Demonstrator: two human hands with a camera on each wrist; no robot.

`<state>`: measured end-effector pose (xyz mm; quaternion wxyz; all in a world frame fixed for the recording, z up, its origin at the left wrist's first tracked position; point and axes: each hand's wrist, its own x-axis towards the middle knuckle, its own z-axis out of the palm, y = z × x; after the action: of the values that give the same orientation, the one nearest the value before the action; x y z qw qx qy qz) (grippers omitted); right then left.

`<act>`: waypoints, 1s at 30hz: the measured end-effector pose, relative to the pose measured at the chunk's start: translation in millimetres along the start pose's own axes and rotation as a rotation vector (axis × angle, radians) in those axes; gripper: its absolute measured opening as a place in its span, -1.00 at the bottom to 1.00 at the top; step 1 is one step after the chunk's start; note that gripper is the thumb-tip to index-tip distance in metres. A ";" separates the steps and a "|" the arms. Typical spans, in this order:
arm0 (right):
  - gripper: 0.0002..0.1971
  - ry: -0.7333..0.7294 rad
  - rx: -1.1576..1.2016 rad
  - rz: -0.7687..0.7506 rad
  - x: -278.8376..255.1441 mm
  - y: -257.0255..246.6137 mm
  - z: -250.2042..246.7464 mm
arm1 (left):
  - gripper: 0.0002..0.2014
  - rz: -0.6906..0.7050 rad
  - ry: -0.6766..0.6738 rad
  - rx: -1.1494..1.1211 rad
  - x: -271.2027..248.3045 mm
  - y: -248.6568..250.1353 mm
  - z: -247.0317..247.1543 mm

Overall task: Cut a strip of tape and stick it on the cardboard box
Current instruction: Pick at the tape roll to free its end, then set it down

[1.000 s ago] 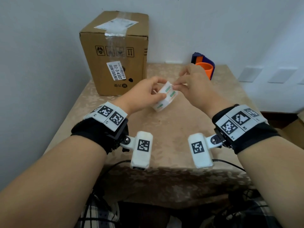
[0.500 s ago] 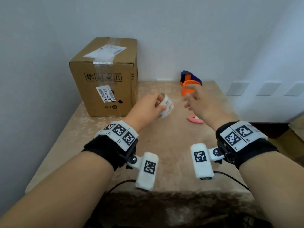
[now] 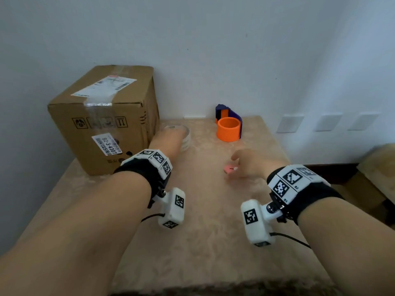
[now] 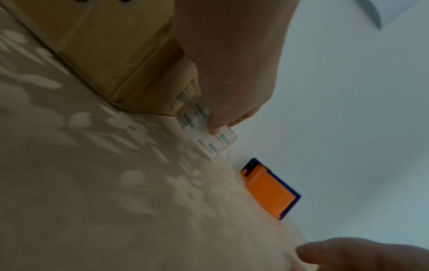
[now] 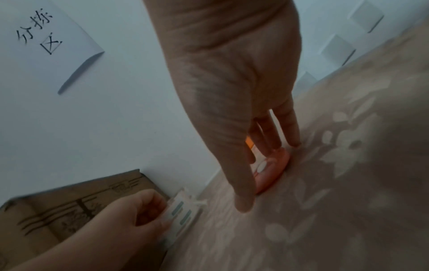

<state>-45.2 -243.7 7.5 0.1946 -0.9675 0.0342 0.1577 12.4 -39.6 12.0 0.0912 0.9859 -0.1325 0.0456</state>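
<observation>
The left hand point(image 3: 168, 142) lies over the roll of tape point(image 3: 183, 137), which sits flat on the tabletop point(image 3: 203, 231) just beside the right face of the cardboard box point(image 3: 102, 120), toward the far left of the surface. In the left wrist view the fingers point(image 4: 223, 126) curl down onto the roll's printed side point(image 4: 204, 128), with its lower edge at the cloth. The right wrist view shows the same left hand point(image 5: 130, 220) with thumb and fingers closed round the roll point(image 5: 181, 218), the box point(image 5: 69, 201) right behind it.

The right hand point(image 3: 252, 165) is well apart from the roll, on the right side of the tabletop and nearer than the left hand. Its fingers are stretched out and spread, tips down on the cloth, touching a small pink cutter point(image 3: 229, 168) that lies flat under them. From the right wrist camera the fingertips point(image 5: 292, 141) rest on the far edge of that pink piece point(image 5: 271, 170), and the thumb points down beside it; nothing is gripped.

The box stands upright at the far left against the wall, old clear tape and a white label across its top seam. An orange ring point(image 3: 228, 129) with a blue holder point(image 3: 234, 115) behind it stands at the far edge, between the two hands and farther away.
</observation>
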 end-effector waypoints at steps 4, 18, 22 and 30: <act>-0.57 0.049 -0.139 -0.089 11.5 -5.6 6.3 | -0.80 0.002 0.011 0.031 -0.9 -5.6 9.3; -0.57 0.344 -0.065 -0.042 100.7 -61.1 2.8 | -0.70 -0.084 0.008 0.020 29.1 -16.0 18.2; -0.61 0.335 -0.046 0.004 115.1 -62.8 4.9 | -0.70 -0.092 0.036 0.004 29.8 -18.7 24.6; -0.70 0.283 0.018 0.005 101.4 -55.5 -0.4 | -0.74 -0.091 0.018 0.055 24.3 -18.3 21.6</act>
<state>58.1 -193.2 -4.2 0.1962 -0.9782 0.0651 0.0201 42.1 -32.6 -9.4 0.0674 0.9926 -0.0856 0.0540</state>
